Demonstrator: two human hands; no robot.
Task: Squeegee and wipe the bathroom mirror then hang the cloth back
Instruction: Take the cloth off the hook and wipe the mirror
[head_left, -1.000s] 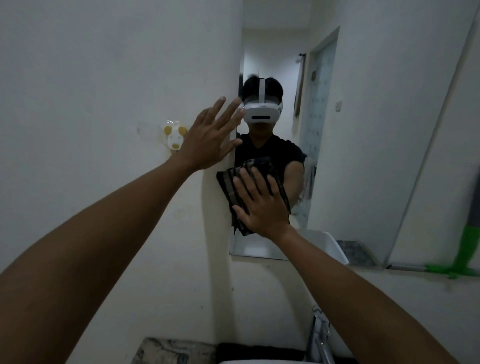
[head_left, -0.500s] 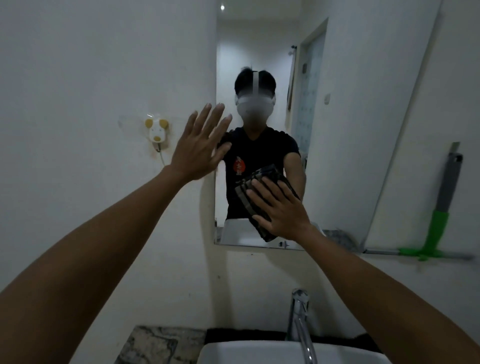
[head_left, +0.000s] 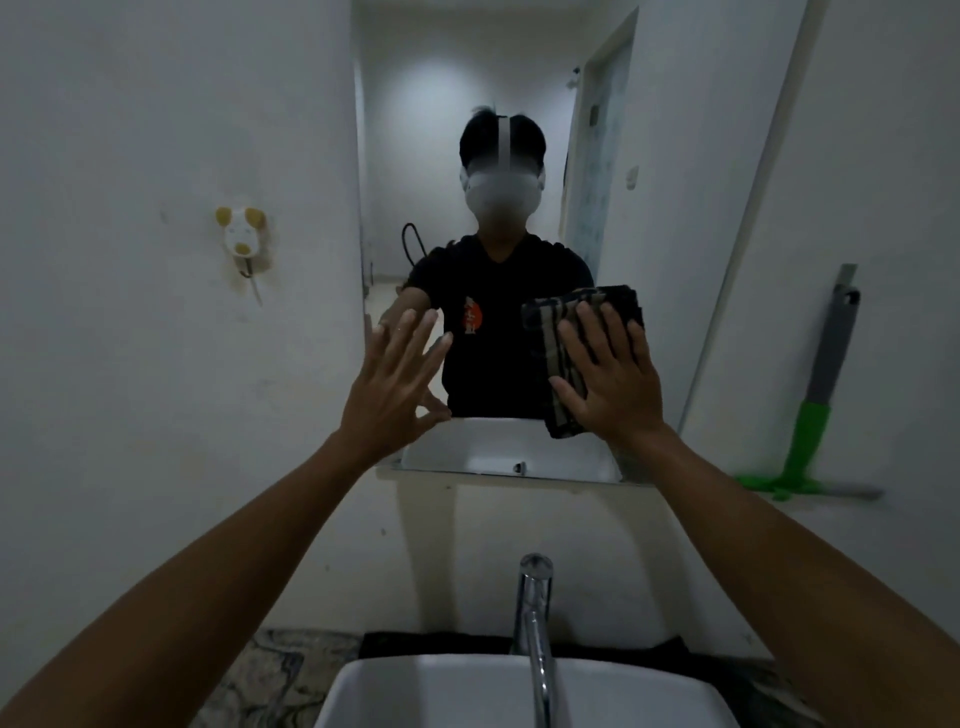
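Note:
The mirror hangs on the white wall above the sink. My right hand lies flat on a dark striped cloth and presses it against the lower right of the glass. My left hand is spread open at the mirror's lower left edge, holding nothing. A squeegee with a grey handle and green head leans on the wall to the right of the mirror, its blade resting on a narrow ledge.
A small animal-shaped hook is stuck to the wall left of the mirror. Below stand a chrome faucet and a white basin on a marbled counter. A person's reflection fills the glass.
My right hand has slid the cloth rightward across the glass. My left hand has dropped from the wall to the mirror's lower left edge. The view has tilted down and shifted right.

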